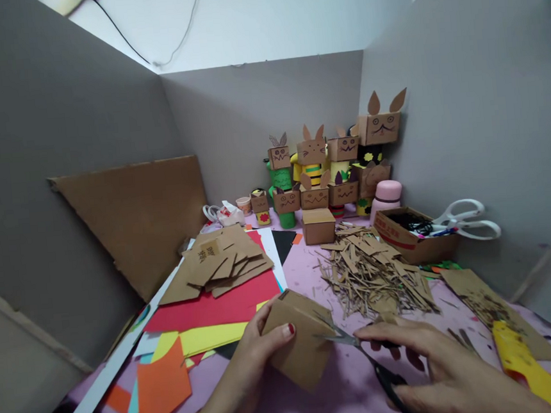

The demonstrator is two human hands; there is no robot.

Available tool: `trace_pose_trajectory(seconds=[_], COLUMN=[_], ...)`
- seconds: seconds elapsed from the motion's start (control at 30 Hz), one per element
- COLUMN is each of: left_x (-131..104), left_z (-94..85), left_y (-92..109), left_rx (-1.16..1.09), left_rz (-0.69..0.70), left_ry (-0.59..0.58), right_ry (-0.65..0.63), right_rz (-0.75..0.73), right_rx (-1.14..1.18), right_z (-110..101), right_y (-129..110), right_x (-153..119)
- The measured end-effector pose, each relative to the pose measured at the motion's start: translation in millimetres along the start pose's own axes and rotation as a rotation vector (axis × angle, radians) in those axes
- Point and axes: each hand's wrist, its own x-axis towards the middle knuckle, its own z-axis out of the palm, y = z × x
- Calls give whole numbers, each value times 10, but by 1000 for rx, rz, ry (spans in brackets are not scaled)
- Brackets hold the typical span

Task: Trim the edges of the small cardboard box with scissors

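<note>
Purple table: L hand pinching folded cardboard; R hand curled thru scissors' handles, approx 4 o'clock of it, blades apart at its 3 o'clock edge.

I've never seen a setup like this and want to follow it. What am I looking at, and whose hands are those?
There is no machine: the bare hands are a person's. The single picture comes from a camera on their head, looking forward and down. The left hand holds cardboard; the right hand holds scissors, blades at the cardboard. On the purple surface lie red paper and a heap of scraps. Cardboard-headed figures stand behind.
</note>
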Motion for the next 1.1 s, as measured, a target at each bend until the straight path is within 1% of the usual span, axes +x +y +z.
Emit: trace_pose_trajectory(seconds=[0.1,0.27,0.37,0.43,0.53,0.63,0.67,0.73,0.83,0.9,1.0,1.1], left_x=[-5,-3,2,1,-3,-11,-15,-24,-30,-25,-10,4], left_z=[-10,-27,-42,-43,-20,21,37,66,98,104,87,48], left_y=[20,40,14,-24,-98,-161,-175,-198,-229,-256,-302,-350], left_rx=[1,-4,-33,-65,-142,-305,-373,-510,-631,-673,-707,-709], left_rz=[-29,-34,-45,-75,-121,-192,-224,-282,-378,-445,-481,-502], left_ry=[-4,-27,-29,-23,2,39,35,-17,-185,-270,-329,-376], right_ry=[6,-13,-17,2,36,44,43,61,111,138,174,205], right_rz=[-30,-110,-72,-42,-23,-18,-26,-38,-37,-49,-101,-177], right_rx=[-17,20,101,173,299,434,465,489,477,446,387,333], right_z=[2,-23,1,42,119,192,217,264,322,342,340,316], right_y=[23,-39,-37,-27,-19,3,19,64,140,182,210,178], right_x=[-9,19,36,52,83,104,106,103,81,62,44,43])
